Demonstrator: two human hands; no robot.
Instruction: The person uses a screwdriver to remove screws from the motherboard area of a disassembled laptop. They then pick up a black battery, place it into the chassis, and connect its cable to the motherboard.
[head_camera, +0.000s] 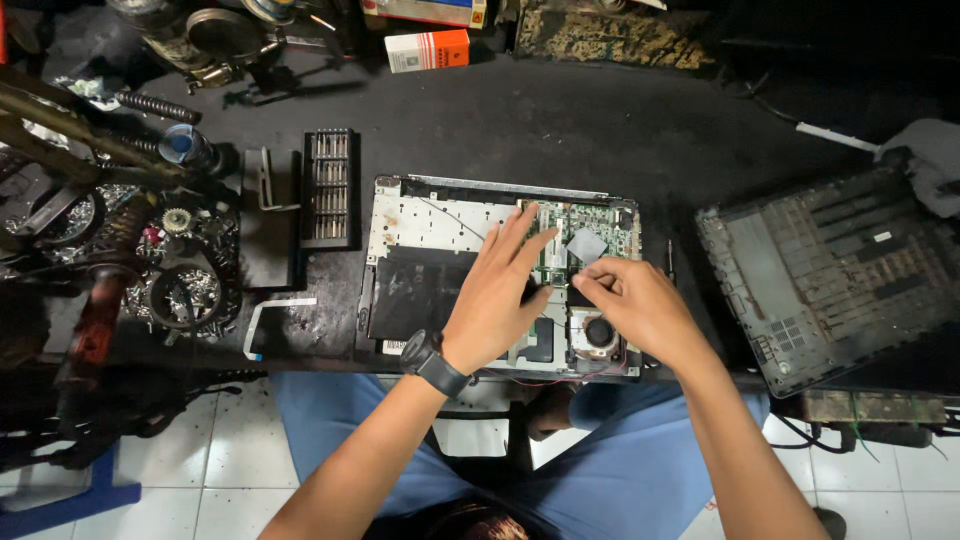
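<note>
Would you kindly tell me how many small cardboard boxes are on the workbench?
2. An orange and white box lies at the bench's back edge, and another box sits just behind it, cut off by the frame. Clutter may hide more.

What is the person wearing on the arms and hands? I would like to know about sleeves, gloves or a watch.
Both forearms are bare, with no sleeves in view and no gloves. The left hand has a black wristwatch with a dark band on its wrist. The right hand wears nothing: no watch or ring is visible.
</note>
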